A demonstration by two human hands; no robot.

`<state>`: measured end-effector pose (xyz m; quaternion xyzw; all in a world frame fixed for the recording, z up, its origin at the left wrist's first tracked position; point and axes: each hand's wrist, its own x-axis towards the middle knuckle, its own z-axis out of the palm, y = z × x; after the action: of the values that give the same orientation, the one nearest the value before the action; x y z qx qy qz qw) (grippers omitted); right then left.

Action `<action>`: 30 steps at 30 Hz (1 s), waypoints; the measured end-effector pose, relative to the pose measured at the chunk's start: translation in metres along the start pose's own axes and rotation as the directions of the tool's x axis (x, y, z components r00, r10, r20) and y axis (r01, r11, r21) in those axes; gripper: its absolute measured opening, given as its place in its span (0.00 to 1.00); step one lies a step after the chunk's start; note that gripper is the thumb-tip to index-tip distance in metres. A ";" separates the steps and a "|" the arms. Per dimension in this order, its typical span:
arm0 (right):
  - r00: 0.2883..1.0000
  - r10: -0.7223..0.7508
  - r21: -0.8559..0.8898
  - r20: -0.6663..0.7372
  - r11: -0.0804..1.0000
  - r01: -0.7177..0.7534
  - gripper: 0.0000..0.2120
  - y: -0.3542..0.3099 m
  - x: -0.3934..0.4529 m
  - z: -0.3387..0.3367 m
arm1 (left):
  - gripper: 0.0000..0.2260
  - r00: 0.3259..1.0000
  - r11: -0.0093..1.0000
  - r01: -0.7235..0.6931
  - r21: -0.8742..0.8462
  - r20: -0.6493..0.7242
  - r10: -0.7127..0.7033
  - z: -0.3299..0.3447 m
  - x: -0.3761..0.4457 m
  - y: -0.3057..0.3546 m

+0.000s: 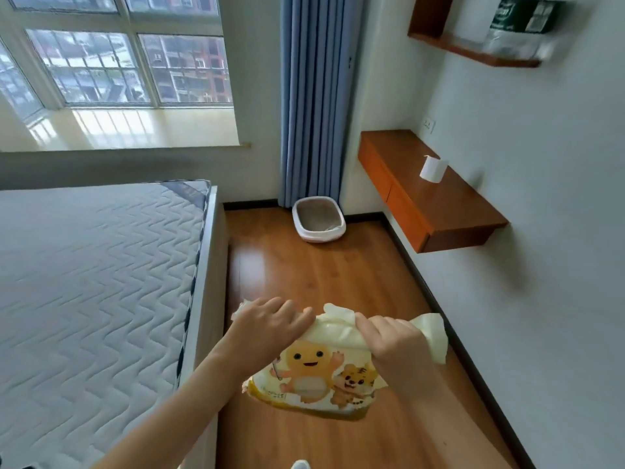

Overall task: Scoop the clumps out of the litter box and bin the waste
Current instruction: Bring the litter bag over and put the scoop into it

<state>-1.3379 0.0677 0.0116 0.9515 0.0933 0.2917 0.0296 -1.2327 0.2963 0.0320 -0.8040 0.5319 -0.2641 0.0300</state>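
Both hands are up front, left hand (270, 324) and right hand (392, 343) each gripping the top edge of a cartoon-printed plastic bag (318, 374) over the wood floor (321, 275), litter box (318, 220) way back by the curtain (316, 96).

The litter box (318, 222) sits too far off to show any clumps in its sand. The left hand (270, 324) and right hand (392, 343) cover the bag's (321, 374) top edge. The bottles (527, 25) on the shelf (473, 50) are blurred and cut off by the top edge.
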 end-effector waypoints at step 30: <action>0.968 -0.242 0.170 0.072 0.959 0.227 0.12 0.324 0.452 0.368 | 0.20 0.949 0.974 0.222 0.039 0.221 -0.225 0.320 0.343 -0.374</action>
<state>-0.7123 -0.1625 -0.0088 0.9453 0.2274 0.2337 -0.0084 -0.6721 0.0843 0.0155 -0.8835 0.4289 -0.1769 0.0650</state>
